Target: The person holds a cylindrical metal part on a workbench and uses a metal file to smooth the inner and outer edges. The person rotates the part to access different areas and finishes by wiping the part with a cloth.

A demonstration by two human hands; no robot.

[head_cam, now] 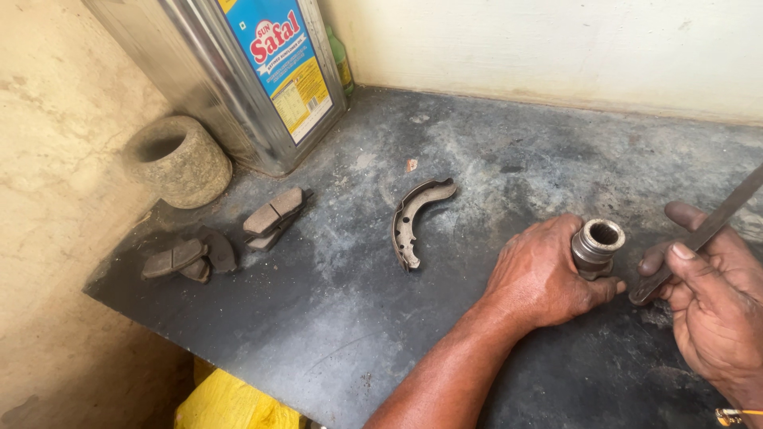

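My left hand grips a short metal cylinder with a hollow top, standing upright on the dark stone slab. My right hand holds a long flat metal file, its lower end resting on the slab close to the cylinder's base. A curved brake shoe lies on the slab to the left of my left hand.
Two brake pads lie stacked left of the shoe, and more pads sit near the slab's left edge. A round stone ring and a large square tin can stand at the back corner. A yellow bag lies below the slab.
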